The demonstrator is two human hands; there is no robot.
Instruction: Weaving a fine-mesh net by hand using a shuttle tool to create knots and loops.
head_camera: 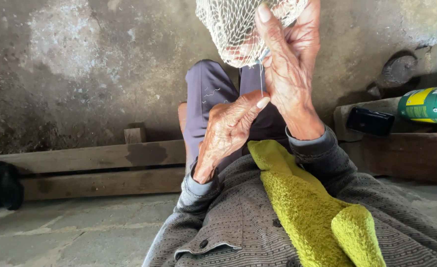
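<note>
Concrete floor (pixel 80 227), stained wall (pixel 80 64), wooden planks (pixel 95 158) along its base.

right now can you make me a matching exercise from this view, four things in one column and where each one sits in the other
Things:
1. net
2. yellow-green cloth
3. black phone
4. green can

Places:
A. flat on the ledge, just left of the can
B. on its side at the right edge
C. draped across the lap
D. bunched up high in the right hand

Pairs: 1-D, 2-C, 3-A, 4-B

The left hand pinches a thin thread that hangs below the net.
</note>
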